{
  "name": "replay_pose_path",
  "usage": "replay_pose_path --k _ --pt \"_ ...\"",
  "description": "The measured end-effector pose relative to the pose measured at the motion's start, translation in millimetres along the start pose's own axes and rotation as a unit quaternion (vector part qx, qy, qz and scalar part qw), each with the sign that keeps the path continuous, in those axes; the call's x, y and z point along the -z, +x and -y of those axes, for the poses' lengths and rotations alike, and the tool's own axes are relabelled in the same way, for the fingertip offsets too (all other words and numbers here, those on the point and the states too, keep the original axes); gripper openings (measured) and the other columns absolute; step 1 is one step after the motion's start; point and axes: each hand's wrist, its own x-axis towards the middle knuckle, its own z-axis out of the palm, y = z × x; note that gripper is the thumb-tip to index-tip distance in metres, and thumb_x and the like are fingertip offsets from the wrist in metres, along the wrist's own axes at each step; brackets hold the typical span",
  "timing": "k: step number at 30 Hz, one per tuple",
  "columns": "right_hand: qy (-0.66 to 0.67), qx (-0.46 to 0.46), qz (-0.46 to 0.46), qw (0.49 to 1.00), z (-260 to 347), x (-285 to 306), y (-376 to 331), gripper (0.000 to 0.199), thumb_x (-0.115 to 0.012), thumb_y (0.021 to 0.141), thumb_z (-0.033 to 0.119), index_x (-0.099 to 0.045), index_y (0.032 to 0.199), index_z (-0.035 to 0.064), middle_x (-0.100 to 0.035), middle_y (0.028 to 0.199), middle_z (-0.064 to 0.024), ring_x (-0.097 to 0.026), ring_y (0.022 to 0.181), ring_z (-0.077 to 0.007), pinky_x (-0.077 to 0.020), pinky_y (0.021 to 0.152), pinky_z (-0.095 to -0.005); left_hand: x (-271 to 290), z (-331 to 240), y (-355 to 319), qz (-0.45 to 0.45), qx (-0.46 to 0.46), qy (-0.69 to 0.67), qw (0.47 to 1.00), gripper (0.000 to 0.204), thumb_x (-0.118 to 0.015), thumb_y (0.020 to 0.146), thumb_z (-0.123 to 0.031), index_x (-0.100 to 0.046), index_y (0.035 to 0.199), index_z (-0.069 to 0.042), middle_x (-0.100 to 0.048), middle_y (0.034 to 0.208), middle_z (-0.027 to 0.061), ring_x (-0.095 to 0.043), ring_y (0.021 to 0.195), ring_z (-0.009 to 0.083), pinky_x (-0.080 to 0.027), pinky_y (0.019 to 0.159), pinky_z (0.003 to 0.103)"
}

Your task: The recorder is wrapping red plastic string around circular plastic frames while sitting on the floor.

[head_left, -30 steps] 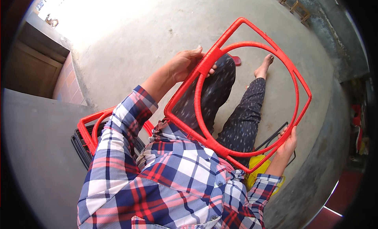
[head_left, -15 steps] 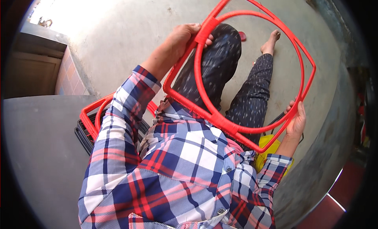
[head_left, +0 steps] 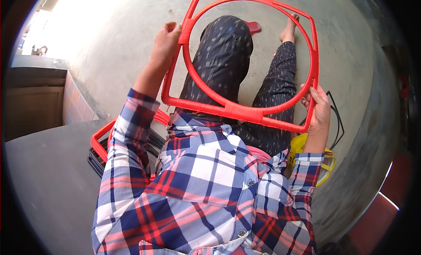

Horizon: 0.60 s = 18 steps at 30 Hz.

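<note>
A red wrapped frame (head_left: 245, 112), a rounded square with a ring inside it, is held up over my legs. My right hand (head_left: 317, 106) grips its lower right side, thumb on top and fingers around the bar. At the left side, my left hand (head_left: 166, 43) is closed in a pinch right beside the wrapped band (head_left: 186, 31) that joins ring and square. Whatever may be between those fingers is too small or hidden to make out.
By my left hip lies a stack of frames, a red one (head_left: 97, 143) over black ones (head_left: 155, 141). A yellow bag (head_left: 298, 147) and a black bent frame (head_left: 340, 123) are at my right. A red flat object (head_left: 253, 27) lies on the floor beyond my knee.
The red frame has shifted left and turned to sit more level. My left hand has come off its grip around the bar and is now pinched just outside it; the right still holds on.
</note>
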Motion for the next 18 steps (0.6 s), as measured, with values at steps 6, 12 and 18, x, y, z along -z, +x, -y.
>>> replay_pose_path --k 6,12,18 --pt "0.006 -0.017 -0.006 1.000 0.9 0.3 4.7 0.027 -0.056 0.096 0.012 -0.055 0.120 -0.0004 -0.070 0.102 -0.0127 -0.066 0.081 -0.0117 -0.0489 0.064 -0.0217 -31.3 -55.2 -107.8 0.340 -0.328 0.156 0.868 0.036 -0.071 0.083 -0.027 -0.063 0.108 -0.002 -0.064 0.103 0.0172 -0.057 0.105 0.0345 -0.042 0.096 0.043" --pt "0.014 -0.013 -0.003 1.000 -0.2 -2.4 5.2 0.025 -0.054 0.097 0.011 -0.056 0.120 0.0008 -0.070 0.102 -0.0141 -0.066 0.079 -0.0123 -0.0488 0.063 -0.0221 -56.2 -53.4 -132.5 0.469 -0.324 0.326 0.754 0.035 -0.070 0.082 -0.039 -0.065 0.088 -0.005 -0.065 0.078 0.0127 -0.064 0.086 0.0292 -0.038 0.095 0.041" --pt "0.018 -0.028 0.008 0.999 -4.5 4.3 9.5 0.024 -0.055 0.096 0.013 -0.057 0.118 0.0034 -0.070 0.101 -0.0115 -0.066 0.079 -0.0121 -0.0490 0.060 -0.0212 -63.8 -50.7 -135.8 0.442 -0.352 0.368 0.738 0.040 -0.072 0.078 -0.044 -0.065 0.087 -0.005 -0.066 0.075 0.0119 -0.065 0.083 0.0283 -0.038 0.094 0.040"
